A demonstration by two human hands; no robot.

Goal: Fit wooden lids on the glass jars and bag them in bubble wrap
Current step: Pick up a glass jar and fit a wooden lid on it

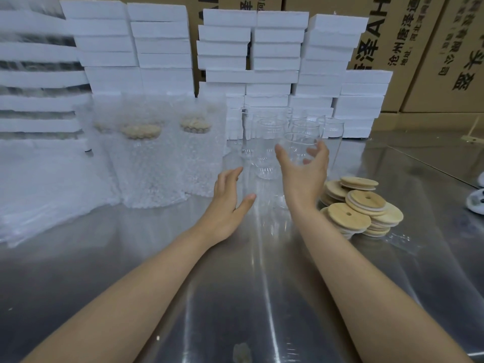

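Glass jars [269,150], clear and lidless, stand upright in a close cluster on the steel table [235,297]; all positions below are given relative to this cluster. The right hand [303,174] reaches into its near right side, fingers spread wide around the nearest jar [298,145], thumb on one flank and fingertips on the other; whether they already press the glass cannot be told. The left hand [227,203], just in front and to the left, is wide and holds nothing. Bamboo lids [358,208], each with a centre hole and a pale sealing ring, lie heaped to the right front. To the left stand finished jars in bubble-wrap bags [154,158], lids showing through the film, with flat empty bags [44,184] farther left. Behind rise stacked white foam blocks [277,56] and printed cartons [408,48]. Handling: the jars are probably rigid, smooth, fairly slippery and breakable, and crowded neighbours may knock together; grasp around the mid-body, lift straight up, and steady the base when pressing a lid on.
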